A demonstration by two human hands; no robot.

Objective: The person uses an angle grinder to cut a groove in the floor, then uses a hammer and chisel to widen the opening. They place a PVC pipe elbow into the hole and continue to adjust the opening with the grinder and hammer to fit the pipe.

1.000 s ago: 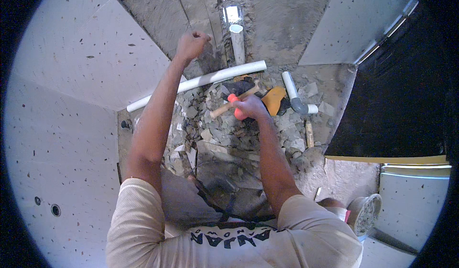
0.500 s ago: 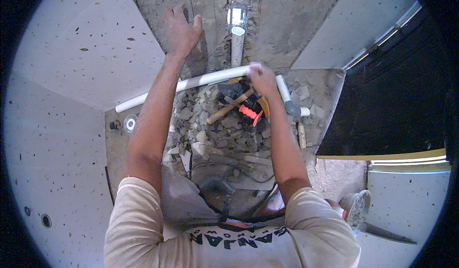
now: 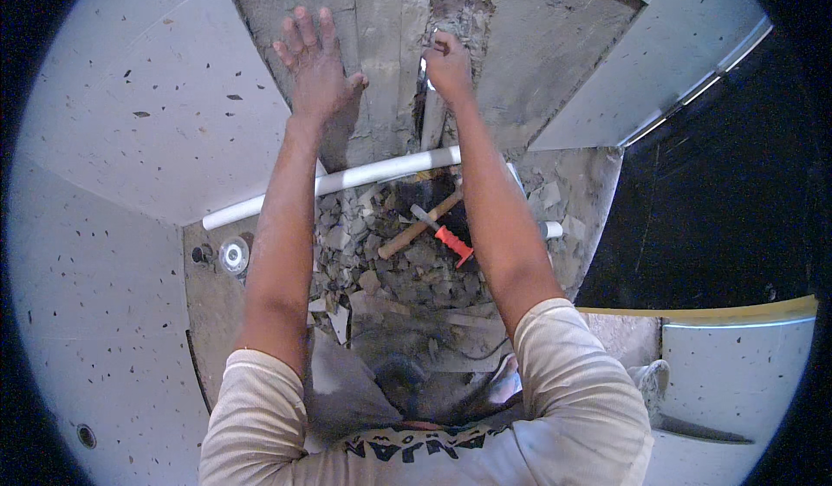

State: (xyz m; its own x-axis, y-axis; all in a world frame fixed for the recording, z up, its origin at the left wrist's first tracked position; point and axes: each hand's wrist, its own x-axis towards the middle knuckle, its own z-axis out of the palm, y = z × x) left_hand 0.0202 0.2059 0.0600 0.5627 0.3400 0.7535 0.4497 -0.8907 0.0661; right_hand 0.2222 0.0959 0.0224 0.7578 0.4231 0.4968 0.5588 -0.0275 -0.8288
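My left hand (image 3: 319, 78) is spread flat against the rough cement wall (image 3: 381, 61), fingers pointing up. Farther right, my right hand (image 3: 449, 68) has its fingers curled in at the broken channel in that wall. What they close on, if anything, is too small to make out. Beneath it an upright pipe (image 3: 432, 122) stands in the channel, its top partly covered by the hand. A long white pipe (image 3: 373, 174) lies across the foot of the wall, running under both forearms; my right forearm hides its right end.
Broken rubble (image 3: 407, 278) covers the floor, with a wooden handle (image 3: 399, 239) and a chisel with an orange-red grip (image 3: 452, 241) on it. A round drain fitting (image 3: 234, 255) sits at left. Speckled panels (image 3: 121, 139) flank the work, and a black surface (image 3: 693, 200) is at right.
My right hand has moved from near the long pipe's right end up to the wall channel. The left hand's fingers have spread flat on the wall. The view has shifted slightly.
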